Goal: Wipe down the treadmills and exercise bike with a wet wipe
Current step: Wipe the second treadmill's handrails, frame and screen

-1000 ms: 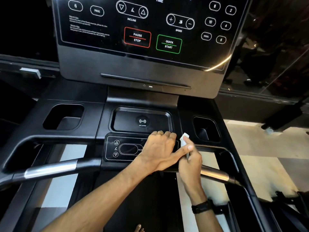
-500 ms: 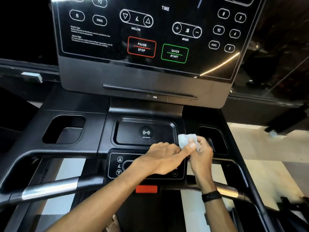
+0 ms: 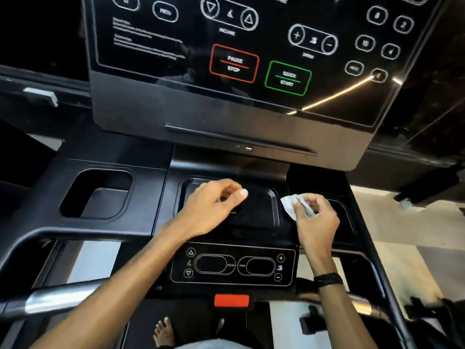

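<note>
I stand at a black treadmill console (image 3: 234,122). My right hand (image 3: 314,217) pinches a small white wet wipe (image 3: 289,204) at the right edge of the central phone tray (image 3: 273,210). Over that tray hovers my left hand (image 3: 214,205), fingers loosely curled and holding nothing. It is apart from the wipe. The lower button panel (image 3: 232,265) lies uncovered below both hands.
The glossy display (image 3: 239,46) with pause and quick-start buttons rises behind the tray. Cup-holder recesses sit at left (image 3: 98,195) and right (image 3: 344,217). A metal handlebar (image 3: 57,301) crosses the front, with a red safety clip (image 3: 231,300) at centre. A bare foot (image 3: 163,333) stands on the belt.
Both hands moved up from the button panel to the phone tray. My left hand let go of the wipe and shifted left; my right hand keeps it.
</note>
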